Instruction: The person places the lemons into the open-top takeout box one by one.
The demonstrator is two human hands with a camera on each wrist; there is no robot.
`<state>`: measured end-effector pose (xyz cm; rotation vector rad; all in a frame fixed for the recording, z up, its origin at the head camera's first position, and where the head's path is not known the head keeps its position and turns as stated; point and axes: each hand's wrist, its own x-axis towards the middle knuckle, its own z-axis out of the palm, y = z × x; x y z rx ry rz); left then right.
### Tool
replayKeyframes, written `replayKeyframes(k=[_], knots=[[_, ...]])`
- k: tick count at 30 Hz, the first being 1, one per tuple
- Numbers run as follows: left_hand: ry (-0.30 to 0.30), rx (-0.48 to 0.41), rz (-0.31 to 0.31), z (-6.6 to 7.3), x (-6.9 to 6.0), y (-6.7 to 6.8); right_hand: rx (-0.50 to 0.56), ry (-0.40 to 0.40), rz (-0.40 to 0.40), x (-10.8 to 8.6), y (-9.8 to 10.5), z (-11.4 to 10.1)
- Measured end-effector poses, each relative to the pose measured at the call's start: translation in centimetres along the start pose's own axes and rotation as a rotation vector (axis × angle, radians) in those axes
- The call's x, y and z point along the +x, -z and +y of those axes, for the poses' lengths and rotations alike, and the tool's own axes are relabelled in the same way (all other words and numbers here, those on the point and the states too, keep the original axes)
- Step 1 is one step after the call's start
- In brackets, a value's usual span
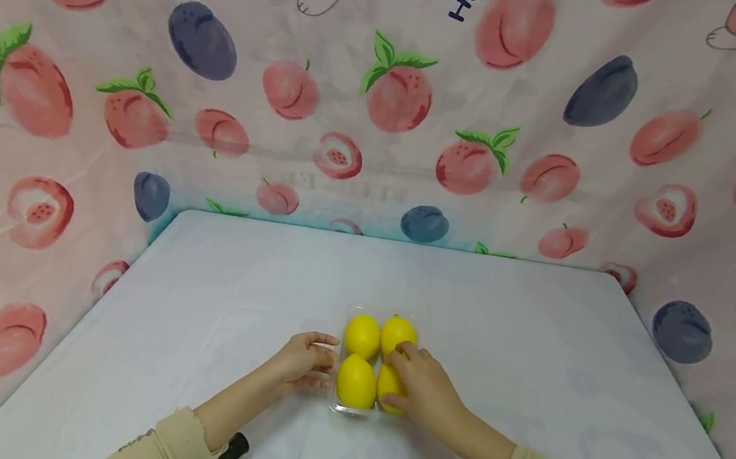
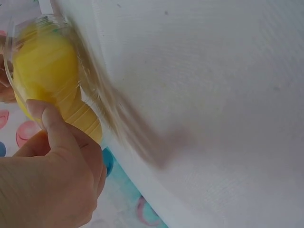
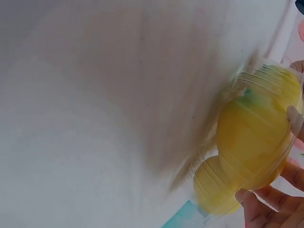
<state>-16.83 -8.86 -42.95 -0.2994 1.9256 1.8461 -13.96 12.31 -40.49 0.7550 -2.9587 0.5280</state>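
A clear plastic container (image 1: 351,411) lies on the white table with several yellow lemons in two rows. Over the near right lemon (image 1: 388,394) my right hand (image 1: 429,394) bends, thumb and fingers holding it inside the container. Its fingers also reach the far right lemon (image 1: 399,330). On the other side my left hand (image 1: 302,361) touches the container's left edge with nearly straight fingers. Beside that hand are the far left lemon (image 1: 362,336) and near left lemon (image 1: 357,383). In the left wrist view, the left thumb (image 2: 54,126) rests at the container's rim.
The white table (image 1: 253,269) stretches out around the container. A fruit-printed cloth (image 1: 328,102) hangs behind it and along both sides. Dark wrist straps (image 1: 233,451) show under both forearms, below the beige sleeves.
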Motion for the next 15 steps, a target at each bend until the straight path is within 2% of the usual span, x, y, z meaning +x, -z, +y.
replayKeyframes(k=[6,9,12,15], knots=[[-0.006,0.009,0.001,0.1,-0.4,0.5,0.105,-0.019,-0.027,0.0,0.2,0.6],[-0.030,0.016,0.015,-0.1,-0.7,0.9,0.168,-0.031,-0.015,-0.4,0.5,1.5],[-0.080,0.037,0.045,-0.3,-1.1,1.3,0.219,-0.040,0.032,-1.0,1.0,2.8],[-0.172,0.065,0.106,-0.3,-1.7,1.8,0.236,-0.022,0.131,-1.4,1.4,4.3]])
